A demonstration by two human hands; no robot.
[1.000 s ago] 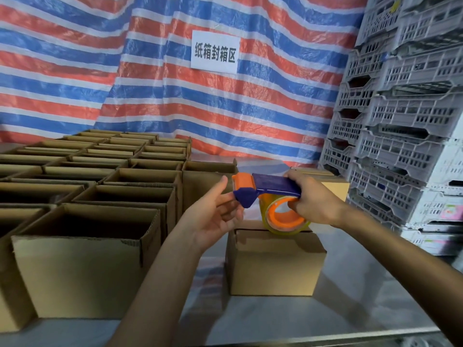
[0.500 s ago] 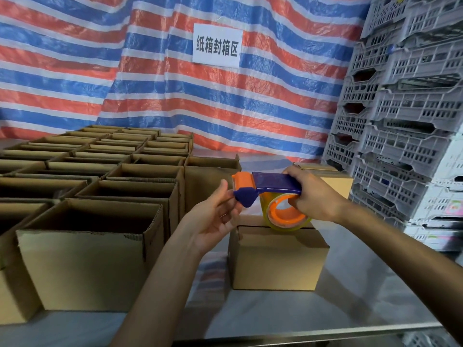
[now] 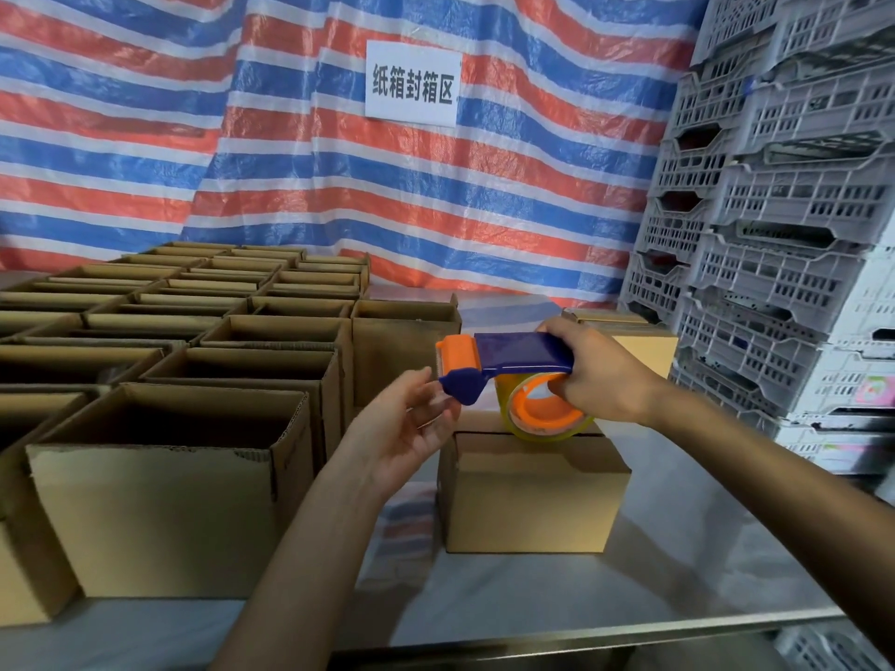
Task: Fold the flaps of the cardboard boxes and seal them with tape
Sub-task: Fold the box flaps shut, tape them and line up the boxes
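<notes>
Fingers of my right hand point(image 3: 603, 377) wrap the tape dispenser point(image 3: 513, 355), its roll over the closed box point(image 3: 532, 491). My left hand point(image 3: 409, 421) lies loose, fingertips touching the blue nose. Bare table point(image 3: 678, 573) separates this box from the open boxes point(image 3: 160, 501) on the left, and crates point(image 3: 775, 283) crowd the right. Nothing has shifted since a second ago.
</notes>
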